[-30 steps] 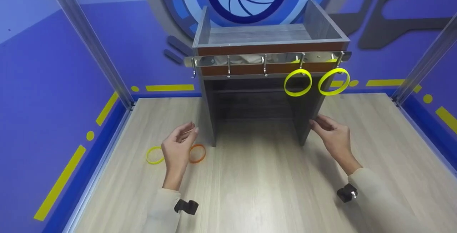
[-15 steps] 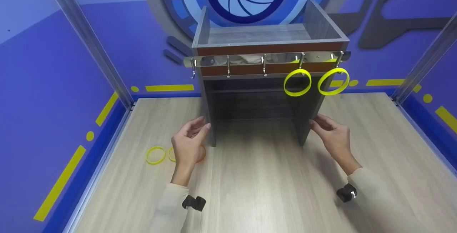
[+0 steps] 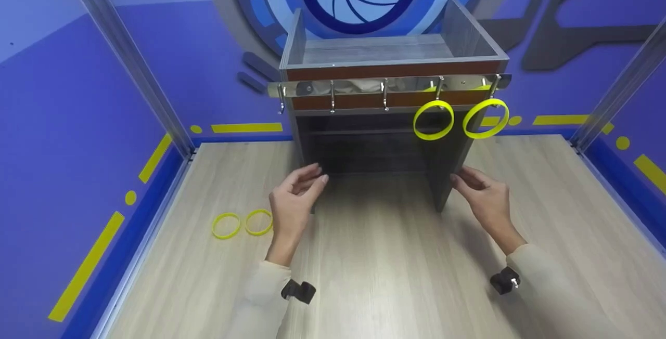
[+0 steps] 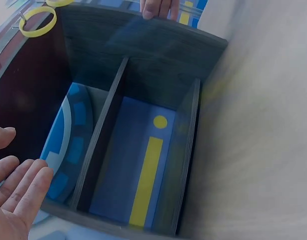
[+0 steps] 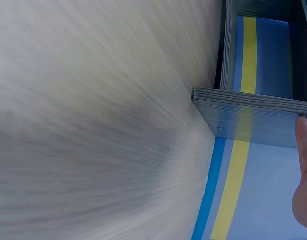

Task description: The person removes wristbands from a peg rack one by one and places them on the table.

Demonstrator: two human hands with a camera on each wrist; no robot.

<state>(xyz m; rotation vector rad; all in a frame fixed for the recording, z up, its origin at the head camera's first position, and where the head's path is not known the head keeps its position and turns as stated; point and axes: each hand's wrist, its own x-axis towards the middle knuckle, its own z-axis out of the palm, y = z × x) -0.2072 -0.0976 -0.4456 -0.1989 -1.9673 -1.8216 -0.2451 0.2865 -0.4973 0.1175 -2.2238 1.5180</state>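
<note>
Worktop carries two yellow rings at left, just beside the left hand, its grip loosely parted and holding nothing. Opposite, the right hand has its grip pinched on the rack's right panel edge. Hanging rings occupy two right-end hooks.
</note>
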